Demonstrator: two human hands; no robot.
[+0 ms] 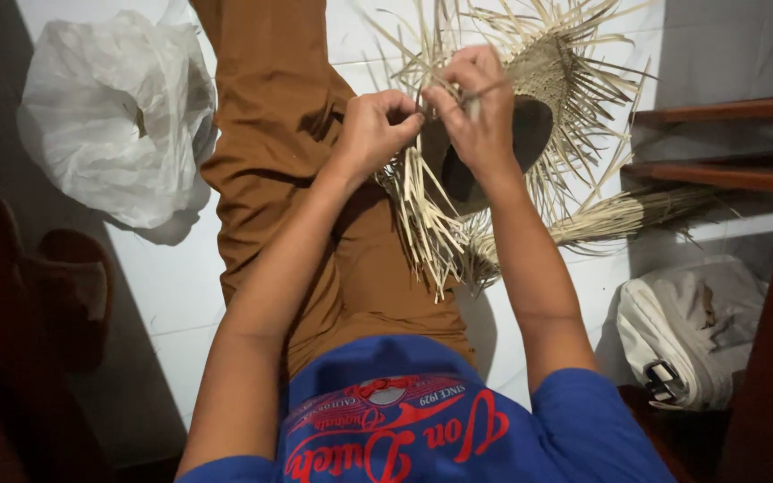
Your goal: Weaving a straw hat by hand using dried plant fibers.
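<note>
A half-woven straw hat (547,67) rests on my lap over a dark rounded mould (530,134), with many loose pale strips fanning out from its rim. My left hand (376,130) is closed on a few strips at the near left of the weave. My right hand (476,112) pinches a thin strip just above the mould, its knuckles almost touching the left hand. More loose strips (431,228) hang down over my brown trousers (288,152).
A crumpled white plastic bag (114,116) lies on the white tiled floor at the left. A bundle of straw (628,215) lies at the right, near a white bag (691,326). Dark wooden furniture (762,170) borders the right side and a dark sandal (69,286) lies left.
</note>
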